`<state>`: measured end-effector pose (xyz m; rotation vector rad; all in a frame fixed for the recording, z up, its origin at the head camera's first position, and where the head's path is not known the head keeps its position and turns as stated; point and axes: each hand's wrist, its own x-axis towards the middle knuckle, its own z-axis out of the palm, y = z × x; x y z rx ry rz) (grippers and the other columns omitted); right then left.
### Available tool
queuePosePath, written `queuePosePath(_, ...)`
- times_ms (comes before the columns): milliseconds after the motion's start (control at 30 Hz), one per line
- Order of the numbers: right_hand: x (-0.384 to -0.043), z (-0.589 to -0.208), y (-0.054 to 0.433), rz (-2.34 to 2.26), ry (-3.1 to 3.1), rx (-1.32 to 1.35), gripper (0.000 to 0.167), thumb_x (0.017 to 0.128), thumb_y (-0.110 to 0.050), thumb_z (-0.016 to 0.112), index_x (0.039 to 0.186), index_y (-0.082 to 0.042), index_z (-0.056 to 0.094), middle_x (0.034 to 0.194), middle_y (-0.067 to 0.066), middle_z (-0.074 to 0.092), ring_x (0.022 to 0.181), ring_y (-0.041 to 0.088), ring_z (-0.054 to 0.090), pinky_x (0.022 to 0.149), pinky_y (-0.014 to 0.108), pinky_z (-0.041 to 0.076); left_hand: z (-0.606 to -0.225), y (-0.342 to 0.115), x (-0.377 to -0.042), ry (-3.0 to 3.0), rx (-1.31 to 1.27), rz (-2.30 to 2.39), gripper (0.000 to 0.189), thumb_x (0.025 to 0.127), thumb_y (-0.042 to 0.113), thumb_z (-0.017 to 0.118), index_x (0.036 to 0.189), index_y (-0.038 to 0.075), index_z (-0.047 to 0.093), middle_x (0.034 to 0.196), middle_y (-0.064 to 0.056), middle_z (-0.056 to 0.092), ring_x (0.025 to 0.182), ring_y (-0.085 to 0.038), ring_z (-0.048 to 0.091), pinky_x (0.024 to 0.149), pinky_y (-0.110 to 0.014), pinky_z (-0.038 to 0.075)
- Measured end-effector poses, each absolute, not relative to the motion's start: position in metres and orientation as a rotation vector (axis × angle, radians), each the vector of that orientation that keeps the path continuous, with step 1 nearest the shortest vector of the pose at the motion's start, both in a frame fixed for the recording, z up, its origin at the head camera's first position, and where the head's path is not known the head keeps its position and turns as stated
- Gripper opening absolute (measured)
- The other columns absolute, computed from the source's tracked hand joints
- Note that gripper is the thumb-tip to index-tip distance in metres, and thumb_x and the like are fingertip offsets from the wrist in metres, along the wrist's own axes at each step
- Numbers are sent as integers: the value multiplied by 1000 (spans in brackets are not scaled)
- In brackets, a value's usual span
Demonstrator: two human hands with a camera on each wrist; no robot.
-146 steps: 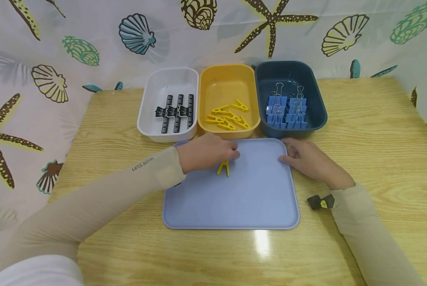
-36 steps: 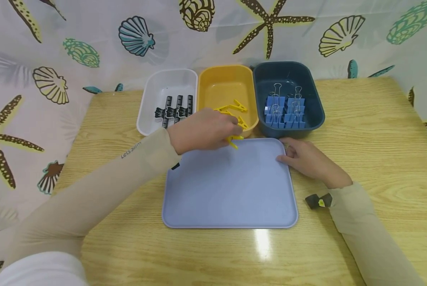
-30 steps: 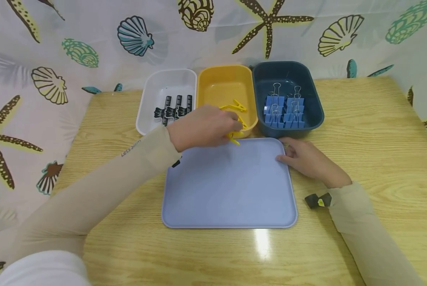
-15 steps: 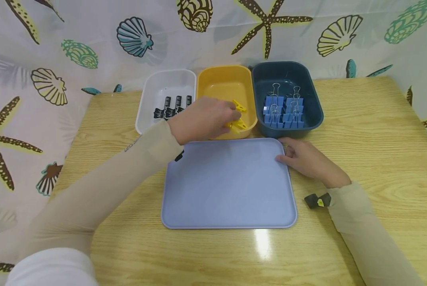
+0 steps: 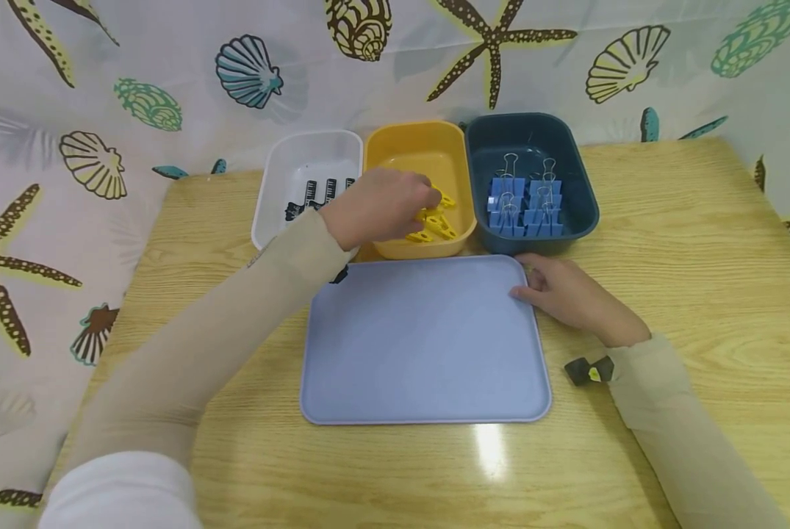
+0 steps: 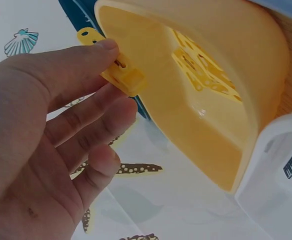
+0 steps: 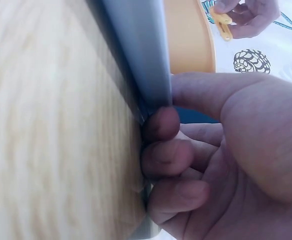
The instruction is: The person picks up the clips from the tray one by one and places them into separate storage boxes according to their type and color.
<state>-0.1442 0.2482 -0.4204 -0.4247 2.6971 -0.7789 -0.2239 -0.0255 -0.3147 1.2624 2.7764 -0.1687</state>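
Above the yellow bin [image 5: 428, 251], my left hand [image 5: 388, 206] pinches a yellow clothespin [image 6: 128, 80] between thumb and index finger. The left wrist view shows it plainly near the bin's rim, with the other fingers loosely bent. Several more yellow clothespins [image 5: 437, 224] lie in the bin, partly hidden behind the hand in the head view. My right hand [image 5: 569, 297] grips the far right corner of the blue-grey tray [image 5: 428, 345]. In the right wrist view its thumb and curled fingers [image 7: 167, 157] are at the tray's edge [image 7: 143, 45].
Left of the yellow bin stands a white bin [image 5: 311, 139] with black clips [image 5: 310, 192], partly covered by my left arm. A dark blue bin [image 5: 583, 198] on the right holds several blue binder clips [image 5: 508, 202]. Patterned cloth [image 5: 421, 81] hangs behind the wooden table [image 5: 672, 220].
My left hand has carried a yellow clothespin from the tray up and away over the yellow bin. The tray surface now shows no clothespin. My right hand has stayed at the tray corner.
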Motion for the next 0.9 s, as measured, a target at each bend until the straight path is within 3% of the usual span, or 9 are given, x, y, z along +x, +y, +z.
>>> queuePosePath(200,-143,-420,249,-780,2693,-414,47,94,-20,60,135,0,48,69,3,52,62,17,48,57,28,38,-320,-24,-237,2769,1256,-171,25,89,21,69,112,11,69,102,-6,68,83,-22,55,77,-30,49)
queuePosePath(400,-143,-421,250,-779,2693,-406,47,94,-20,60,135,-1,48,70,4,52,62,17,48,57,28,38,-321,-22,-245,2752,1213,-158,30,88,23,70,117,13,68,112,-5,68,90,-21,57,89,-30,51)
queuePosePath(733,-143,-420,250,-784,2688,-400,47,94,-21,60,135,-1,48,70,3,52,62,17,48,56,28,38,-325,-25,-267,2717,1091,-128,20,90,21,67,106,10,65,98,-4,63,85,-21,52,79,-32,47)
queuePosePath(900,-143,-420,250,-783,2691,-409,47,94,-21,60,135,-1,48,69,3,52,61,17,48,56,28,38,-326,-25,-277,2702,1019,-162,20,90,22,66,106,10,63,99,-4,62,86,-22,54,80,-34,49)
